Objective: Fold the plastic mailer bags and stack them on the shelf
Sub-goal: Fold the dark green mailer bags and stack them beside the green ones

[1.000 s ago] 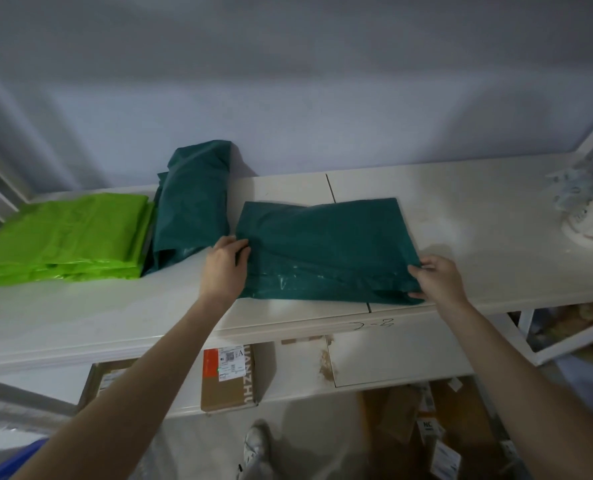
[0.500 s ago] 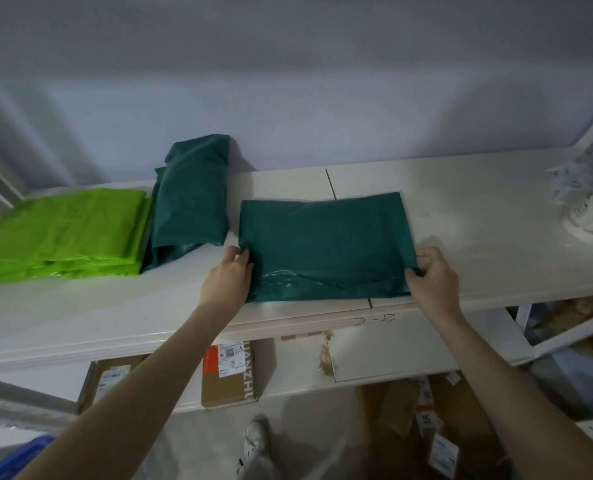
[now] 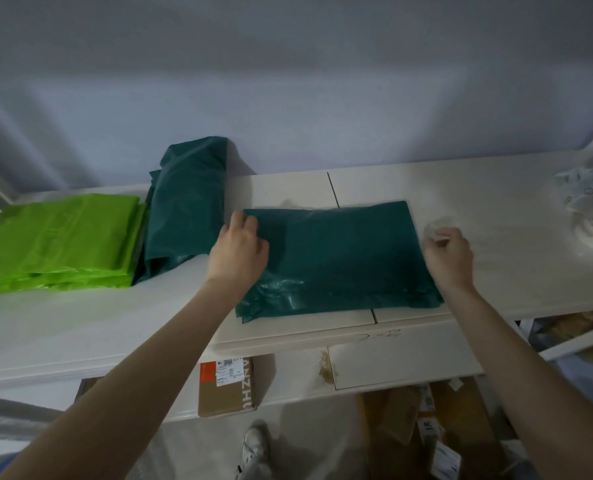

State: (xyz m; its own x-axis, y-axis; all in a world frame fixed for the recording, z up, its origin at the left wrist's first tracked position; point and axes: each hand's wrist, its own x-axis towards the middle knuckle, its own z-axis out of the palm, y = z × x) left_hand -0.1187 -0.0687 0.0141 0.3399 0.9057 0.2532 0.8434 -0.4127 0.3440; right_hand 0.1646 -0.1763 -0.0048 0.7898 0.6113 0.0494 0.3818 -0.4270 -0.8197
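A dark green folded mailer bag (image 3: 340,258) lies flat on the white shelf (image 3: 502,271), near its front edge. My left hand (image 3: 238,251) rests on the bag's far left corner, fingers curled over the edge and gripping it. My right hand (image 3: 447,254) is at the bag's right edge with its fingers curled; it is blurred, and whether it grips the plastic is unclear. To the left, a pile of dark green bags (image 3: 187,209) leans against the wall. Beside that lies a stack of bright green folded bags (image 3: 56,244).
A white crumpled object (image 3: 592,216) sits at the shelf's far right. On the lower shelf stands a cardboard box (image 3: 226,386) with a label. More parcels lie on the floor at the lower right, and a shoe (image 3: 253,448) shows below.
Both hands have slid from the bag's near corners up along its sides toward the far edge. The bag lies flatter, and its near left corner now sticks out a little.
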